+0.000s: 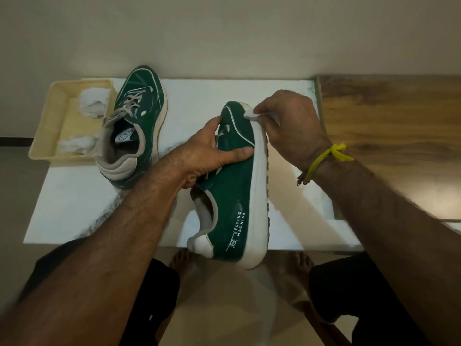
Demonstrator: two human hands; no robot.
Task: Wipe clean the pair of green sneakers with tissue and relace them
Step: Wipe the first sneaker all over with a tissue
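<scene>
Suede green sneaker gripped by left hand; right hand pinches tissue wad on rubber toe, 12 o'clock

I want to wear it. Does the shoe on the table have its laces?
Yes, laced. The sneaker on the table shows pale laces crossing its front.

Both bare forearms reach forward. The left hand grips the held sneaker across its upper, thumb laid along the side. The right hand, a yellow thread at its wrist, pinches a tissue against the toe.
</scene>
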